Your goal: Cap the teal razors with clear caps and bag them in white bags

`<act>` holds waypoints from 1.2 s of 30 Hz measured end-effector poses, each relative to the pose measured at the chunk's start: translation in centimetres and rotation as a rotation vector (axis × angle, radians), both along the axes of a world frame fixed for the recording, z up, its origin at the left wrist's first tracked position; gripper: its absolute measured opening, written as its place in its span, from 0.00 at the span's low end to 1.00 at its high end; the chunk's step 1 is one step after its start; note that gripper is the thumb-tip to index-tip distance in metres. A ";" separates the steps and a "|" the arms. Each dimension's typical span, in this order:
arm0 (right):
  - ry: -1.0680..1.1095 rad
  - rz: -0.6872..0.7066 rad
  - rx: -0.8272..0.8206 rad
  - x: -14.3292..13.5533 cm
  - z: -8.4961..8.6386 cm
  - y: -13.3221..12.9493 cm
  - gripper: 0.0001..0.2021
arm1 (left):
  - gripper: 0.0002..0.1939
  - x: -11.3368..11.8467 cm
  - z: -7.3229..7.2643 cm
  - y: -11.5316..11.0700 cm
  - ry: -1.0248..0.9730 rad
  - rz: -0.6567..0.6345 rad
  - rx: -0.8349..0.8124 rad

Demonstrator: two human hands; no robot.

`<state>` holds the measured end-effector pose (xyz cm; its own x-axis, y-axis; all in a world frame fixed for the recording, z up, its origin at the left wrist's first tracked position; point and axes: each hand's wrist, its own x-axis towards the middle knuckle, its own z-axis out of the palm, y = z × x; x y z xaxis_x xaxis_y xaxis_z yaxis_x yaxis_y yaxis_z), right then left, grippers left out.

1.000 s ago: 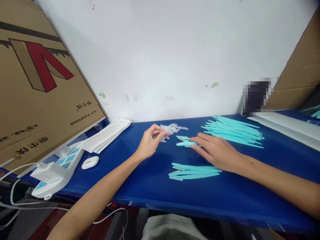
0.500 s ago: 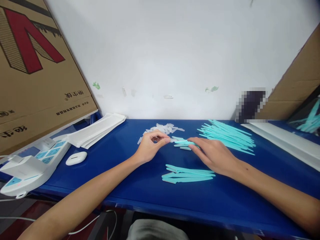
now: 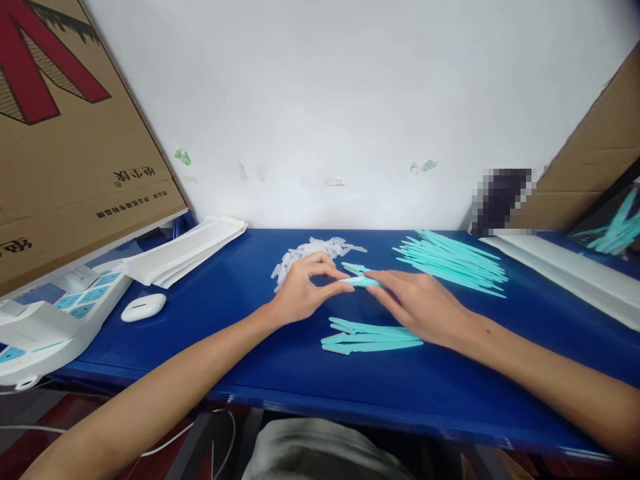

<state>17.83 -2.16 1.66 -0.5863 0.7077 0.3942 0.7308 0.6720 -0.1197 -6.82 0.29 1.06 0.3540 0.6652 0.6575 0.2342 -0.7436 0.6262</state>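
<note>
Fingers of both hands pinched on turquoise sticks (image 3: 364, 282), translucent pieces (image 3: 313, 248) partly hidden behind left hand (image 3: 306, 288), white case (image 3: 143, 307) farther left.

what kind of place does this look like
Probably a small packing or assembly workspace: a blue table holds a pile of turquoise sticks and a heap of small translucent pieces, beside a large cardboard box.
</note>
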 end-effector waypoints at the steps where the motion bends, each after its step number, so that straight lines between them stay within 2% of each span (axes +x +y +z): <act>1: 0.014 0.016 -0.010 -0.1 0.0 -0.1 0.22 | 0.15 0.0 0.1 0.0 0.040 -0.002 0.053; 5: 0.095 0.020 -0.036 0.6 -0.1 0.8 0.16 | 0.17 -1.1 0.7 0.6 0.329 0.067 0.227; 9: 0.035 -0.043 -0.026 2.3 -0.4 2.6 0.15 | 0.18 -3.3 1.1 2.0 0.585 0.251 0.224; 12: -0.034 -0.066 -0.022 2.7 -0.8 3.3 0.17 | 0.19 -5.0 0.9 3.2 0.644 0.322 0.202; 17: -0.076 -0.094 0.038 2.3 -1.0 3.4 0.19 | 0.20 -7.2 0.9 4.9 0.654 0.395 0.287; 21: -0.005 -0.149 0.030 2.3 -0.3 2.6 0.21 | 0.17 -7.8 1.1 5.1 0.698 0.380 0.235; 23: 0.019 -0.097 -0.026 2.2 0.3 1.7 0.21 | 0.16 -7.6 1.3 4.7 0.768 0.320 0.217; 26: -0.011 0.066 -0.169 1.6 1.0 0.3 0.21 | 0.17 -6.9 1.7 3.9 0.864 0.249 0.246; 30: -0.130 0.263 -0.255 0.9 1.4 -0.9 0.20 | 0.19 -6.0 1.9 2.8 1.014 0.237 0.278; 33: -0.179 0.314 -0.278 0.9 1.4 -1.0 0.19 | 0.18 -5.7 1.8 2.6 1.089 0.257 0.271; 36: -0.183 0.298 -0.332 1.2 1.5 -0.8 0.17 | 0.18 -5.5 1.5 2.5 1.120 0.289 0.247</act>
<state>19.00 -2.92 3.18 -0.8212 0.5687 0.0465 0.5415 0.8024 -0.2508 -12.31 2.76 2.56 0.6722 0.7132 0.1988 0.7403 -0.6454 -0.1882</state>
